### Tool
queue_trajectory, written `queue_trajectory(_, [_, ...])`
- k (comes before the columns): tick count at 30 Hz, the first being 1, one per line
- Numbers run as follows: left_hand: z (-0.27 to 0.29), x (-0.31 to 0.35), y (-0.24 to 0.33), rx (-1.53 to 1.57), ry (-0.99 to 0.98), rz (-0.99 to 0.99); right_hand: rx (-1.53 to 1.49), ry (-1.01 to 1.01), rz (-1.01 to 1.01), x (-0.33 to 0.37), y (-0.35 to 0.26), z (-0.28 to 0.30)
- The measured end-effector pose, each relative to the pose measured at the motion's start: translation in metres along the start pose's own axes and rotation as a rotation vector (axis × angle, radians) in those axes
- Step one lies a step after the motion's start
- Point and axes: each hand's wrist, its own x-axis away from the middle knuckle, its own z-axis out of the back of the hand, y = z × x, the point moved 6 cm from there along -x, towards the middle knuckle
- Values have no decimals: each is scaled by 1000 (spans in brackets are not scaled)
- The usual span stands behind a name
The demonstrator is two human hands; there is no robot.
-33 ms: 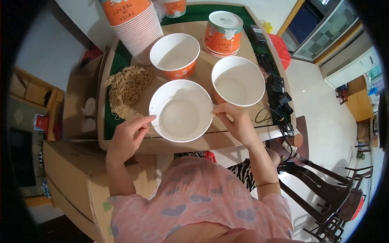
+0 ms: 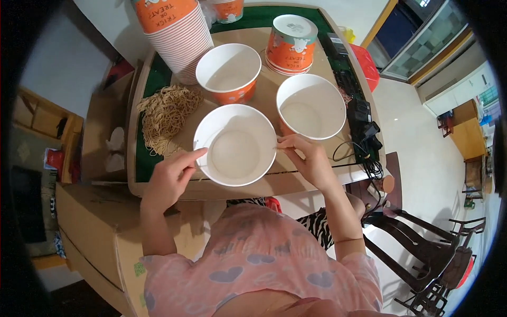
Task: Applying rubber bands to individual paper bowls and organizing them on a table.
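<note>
A white-lined paper bucket (image 2: 235, 145) stands upright at the near edge of the table, its open mouth facing me. At its left rim is my left hand (image 2: 171, 171), the index fingertip over the edge and the thumb outside, pinching the wall. My right hand (image 2: 306, 158) pinches the right side of the rim between thumb and index finger. A thin strand of tan cord seems to show beside each hand, but its path is mostly hidden. Behind stand two more open paper buckets, one orange-sided (image 2: 228, 74) and one to the right (image 2: 310, 108).
A tangled heap of tan cord (image 2: 168, 113) lies on the left. Beyond it leans a tall stack of nested orange buckets (image 2: 177, 39). An upturned bucket stack (image 2: 290, 45) stands at the back. Black adapters and cables (image 2: 364, 124) line the table's right edge.
My left index fingertip has shifted slightly right, further over the rim. The bucket has tilted or moved a very little to the left; my right hand stays at its rim.
</note>
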Motion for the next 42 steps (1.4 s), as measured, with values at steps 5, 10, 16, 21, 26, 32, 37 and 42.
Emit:
queue_trajectory(5, [-26,1,-13,-96,11,-84,-66,42,-203,12,20,14])
queue_trajectory(10, [-81,6,17,182,-88,-112,-19,160,-104,-3,54,34])
queue_trajectory(16, [-135,-25,60,675,-74,-202,-401,630,-328,30,59,48])
queue_trajectory(21, [-138,-33,60,1046,-193,-41,-423,645,-382,56,46,21])
queue_trajectory(26, [-116,-35,39,979,-120,15,-461,546,-425,29,55,15])
queue_trajectory(32, [-129,-26,23,1177,-173,128,-293,587,-255,49,28,13])
queue_trajectory(37, [-139,-24,32,1275,-183,109,-535,41,-392,65,20,-58])
queue_trajectory(42, [-131,-27,23,1014,-26,77,-603,226,-513,73,41,-59])
